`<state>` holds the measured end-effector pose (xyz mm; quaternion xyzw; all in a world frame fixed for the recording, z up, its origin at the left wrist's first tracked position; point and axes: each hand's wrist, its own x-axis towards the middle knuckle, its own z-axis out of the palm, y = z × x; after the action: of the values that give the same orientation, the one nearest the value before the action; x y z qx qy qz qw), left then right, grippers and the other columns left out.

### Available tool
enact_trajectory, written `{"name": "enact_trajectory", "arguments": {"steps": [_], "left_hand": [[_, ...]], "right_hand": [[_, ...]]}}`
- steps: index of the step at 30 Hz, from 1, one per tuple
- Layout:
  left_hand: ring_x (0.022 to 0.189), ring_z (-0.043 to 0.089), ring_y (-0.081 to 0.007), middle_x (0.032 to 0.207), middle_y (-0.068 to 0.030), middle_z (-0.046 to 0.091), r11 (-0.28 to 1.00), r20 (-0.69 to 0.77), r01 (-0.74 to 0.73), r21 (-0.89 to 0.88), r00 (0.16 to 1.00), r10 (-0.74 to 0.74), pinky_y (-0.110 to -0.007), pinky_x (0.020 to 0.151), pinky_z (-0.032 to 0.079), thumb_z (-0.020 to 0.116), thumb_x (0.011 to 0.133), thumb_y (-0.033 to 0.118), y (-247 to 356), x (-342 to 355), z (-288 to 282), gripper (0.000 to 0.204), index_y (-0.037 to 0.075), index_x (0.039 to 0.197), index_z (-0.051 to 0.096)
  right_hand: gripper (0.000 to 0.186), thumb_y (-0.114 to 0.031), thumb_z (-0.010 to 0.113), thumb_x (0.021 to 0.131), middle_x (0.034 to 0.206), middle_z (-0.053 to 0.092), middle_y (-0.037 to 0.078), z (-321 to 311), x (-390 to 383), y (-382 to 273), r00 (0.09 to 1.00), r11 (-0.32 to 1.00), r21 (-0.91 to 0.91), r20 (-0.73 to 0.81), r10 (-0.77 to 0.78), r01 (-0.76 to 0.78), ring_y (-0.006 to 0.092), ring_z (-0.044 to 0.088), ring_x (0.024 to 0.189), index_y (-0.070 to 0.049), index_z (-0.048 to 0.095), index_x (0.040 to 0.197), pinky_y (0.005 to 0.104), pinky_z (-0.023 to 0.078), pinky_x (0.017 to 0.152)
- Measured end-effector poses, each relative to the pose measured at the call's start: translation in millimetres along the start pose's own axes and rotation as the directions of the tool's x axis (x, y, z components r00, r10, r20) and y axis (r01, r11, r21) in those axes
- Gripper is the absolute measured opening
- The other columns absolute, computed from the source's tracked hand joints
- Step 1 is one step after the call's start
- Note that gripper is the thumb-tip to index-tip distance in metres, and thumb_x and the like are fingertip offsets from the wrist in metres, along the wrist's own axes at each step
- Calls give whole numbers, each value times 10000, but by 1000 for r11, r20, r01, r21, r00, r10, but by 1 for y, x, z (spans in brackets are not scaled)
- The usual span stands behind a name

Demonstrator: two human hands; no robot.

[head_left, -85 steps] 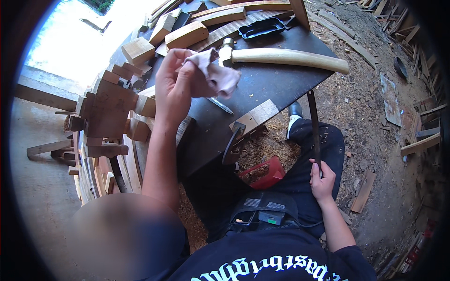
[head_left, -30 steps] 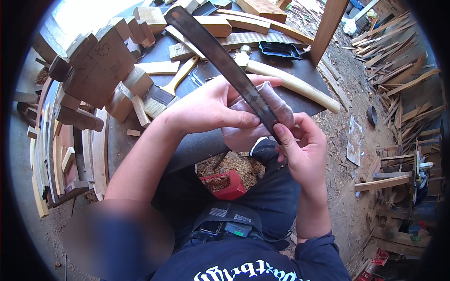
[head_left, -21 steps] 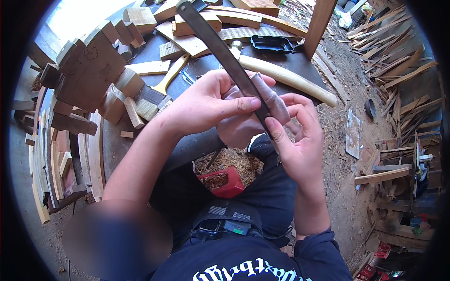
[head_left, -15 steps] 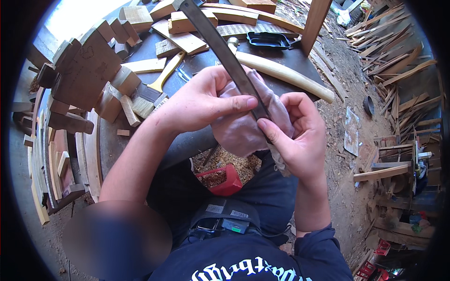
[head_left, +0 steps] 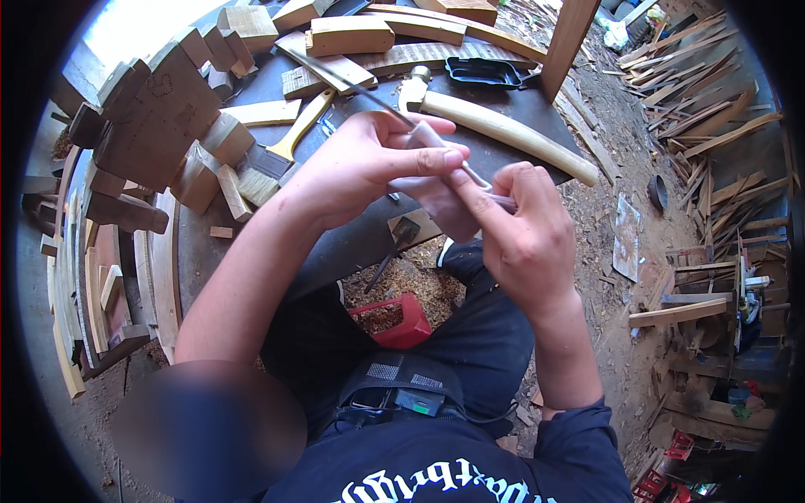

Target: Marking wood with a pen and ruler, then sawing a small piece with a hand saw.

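A long, thin metal strip (head_left: 362, 92) is held over the bench, turned nearly edge-on, its far end pointing up and left. Its near end runs into a pale pink cloth (head_left: 449, 210) folded around it. My left hand (head_left: 360, 168) is closed, thumb and fingers pinching strip and cloth together. Close beside it, my right hand (head_left: 532, 235) grips the cloth, its thumb meeting the left thumb. The folds hide the strip's near end. Beyond the hands lies a hammer (head_left: 507, 136) with a pale wooden handle.
A paintbrush (head_left: 300, 127) with yellow handle lies left of my hands, near stacked wood blocks (head_left: 226, 138). A black tray (head_left: 484, 72) sits at the back. Below are a dark-headed tool (head_left: 394, 247) at the bench edge and a red plastic piece (head_left: 407, 323) among shavings.
The metal strip has turned from showing its broad face to nearly edge-on, its far end lower. The cloth is now folded over it, and my right hand has rolled over, knuckles up.
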<state>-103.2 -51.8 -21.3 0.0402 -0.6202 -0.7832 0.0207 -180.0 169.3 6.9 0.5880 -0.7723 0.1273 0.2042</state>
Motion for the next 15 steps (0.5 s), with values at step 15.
{"name": "enact_trajectory", "arguments": {"steps": [15], "left_hand": [[1130, 697, -157, 1211, -134, 746, 980, 36, -197, -7, 980, 197, -310, 995, 551, 774, 947, 141, 8, -2, 17, 500, -24, 1385, 597]], "right_hand": [[249, -4, 723, 860, 937, 770, 152, 10, 5, 7, 891, 525, 762, 148, 430, -380, 189, 769, 817, 15, 705, 1107, 328, 595, 730]]}}
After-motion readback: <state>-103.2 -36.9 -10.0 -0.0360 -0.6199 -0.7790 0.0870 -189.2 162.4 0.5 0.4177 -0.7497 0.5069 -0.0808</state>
